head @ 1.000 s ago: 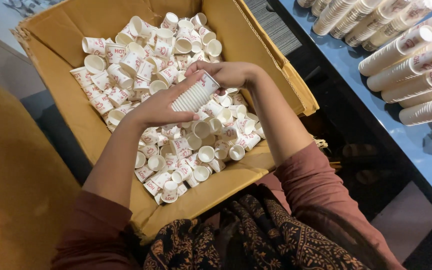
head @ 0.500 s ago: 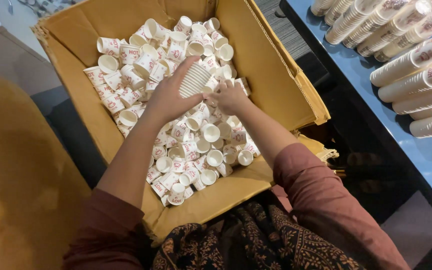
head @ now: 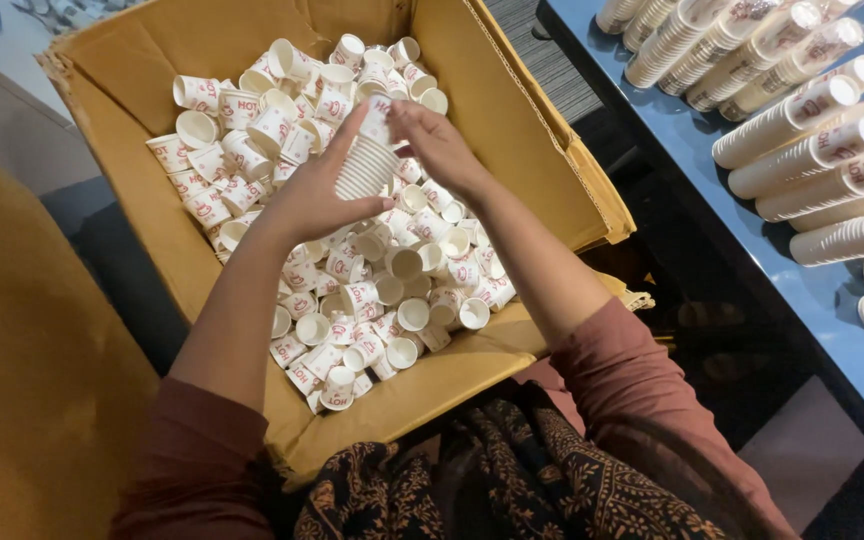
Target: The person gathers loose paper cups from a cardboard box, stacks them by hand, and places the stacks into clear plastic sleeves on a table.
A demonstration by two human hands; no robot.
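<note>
The left hand (head: 317,200) grips a short stack of paper cups (head: 364,165) above the cardboard box (head: 152,60); the right hand (head: 437,140) pinches a single cup (head: 377,112) at the stack's top end. Pushed on crooked, that cup could crumple or drop among the loose cups (head: 402,300) beneath both hands.

Short stack of nested white paper cups (head: 364,162), ribbed, tilted on its side. Held above loose cups with red print (head: 372,290).
</note>
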